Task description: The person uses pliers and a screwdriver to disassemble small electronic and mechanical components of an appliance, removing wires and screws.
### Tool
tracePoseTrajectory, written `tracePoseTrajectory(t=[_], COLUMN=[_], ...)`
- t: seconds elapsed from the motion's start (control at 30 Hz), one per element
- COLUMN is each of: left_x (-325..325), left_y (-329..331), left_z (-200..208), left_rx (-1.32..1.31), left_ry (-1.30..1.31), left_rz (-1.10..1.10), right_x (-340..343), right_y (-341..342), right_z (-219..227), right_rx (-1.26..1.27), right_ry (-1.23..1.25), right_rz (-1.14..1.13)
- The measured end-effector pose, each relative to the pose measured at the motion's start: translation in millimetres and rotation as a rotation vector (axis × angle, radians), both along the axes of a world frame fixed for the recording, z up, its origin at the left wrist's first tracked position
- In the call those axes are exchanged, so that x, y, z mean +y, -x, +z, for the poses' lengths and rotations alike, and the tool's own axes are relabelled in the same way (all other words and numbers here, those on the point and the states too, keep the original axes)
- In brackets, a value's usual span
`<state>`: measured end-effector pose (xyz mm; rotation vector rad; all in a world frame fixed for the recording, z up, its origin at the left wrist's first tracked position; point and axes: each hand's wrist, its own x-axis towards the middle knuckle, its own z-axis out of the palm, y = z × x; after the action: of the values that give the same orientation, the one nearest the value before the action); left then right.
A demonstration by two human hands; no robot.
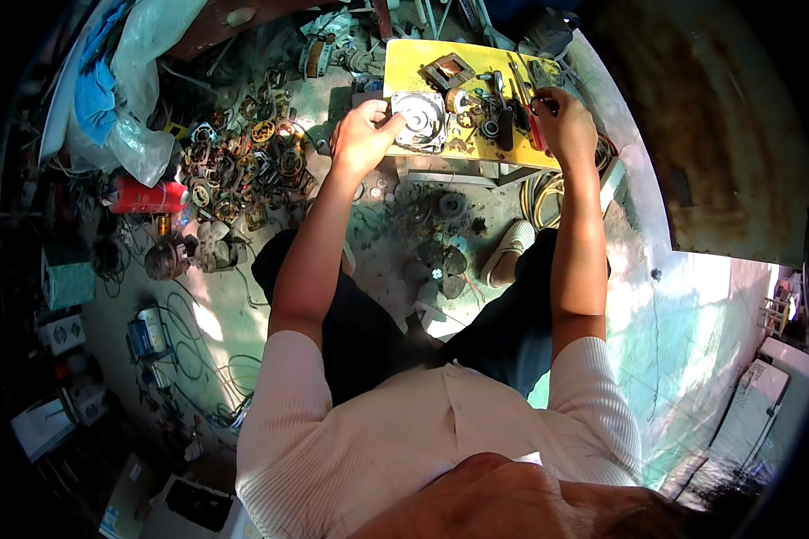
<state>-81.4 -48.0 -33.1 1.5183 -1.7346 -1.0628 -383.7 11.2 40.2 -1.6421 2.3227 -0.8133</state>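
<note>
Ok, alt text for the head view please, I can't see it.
Left hand touches a metal housing on a yellow table; right hand is at a red tool. Loose parts litter the floor to the left.

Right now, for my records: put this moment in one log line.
left hand: touching metal housing | right hand: by red tool, grip unclear | surface: yellow tabletop

Two hands [361, 142]; one yellow tabletop [404, 61]; one square metal housing [419, 122]; one square copper-coloured frame [448, 71]; floor parts [250, 153] too many to count.
</note>
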Motion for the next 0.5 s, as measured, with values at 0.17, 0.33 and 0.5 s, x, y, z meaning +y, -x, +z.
tracePoseTrajectory(t=[0.17, 0.33, 0.5], left_x=[3.8, -5.1, 10.2], left_y=[-2.1, -4.7, 2.1], left_z=[7.6, -0.5, 17.6], left_rx=[0.166, 0.198, -0.116], left_ry=[0.116, 0.169, 0.138], left_rz=[0.084, 0.115, 0.026], right_x=[0.1, 3.5, 3.7], right_y=[-7.1, -11.3, -7.7], right_z=[7.0, 15.4, 15.4], right_rx=[-0.032, -0.075, -0.068], right_ry=[-0.036, -0.064, -0.087], right_rz=[-0.014, -0.009, -0.031])
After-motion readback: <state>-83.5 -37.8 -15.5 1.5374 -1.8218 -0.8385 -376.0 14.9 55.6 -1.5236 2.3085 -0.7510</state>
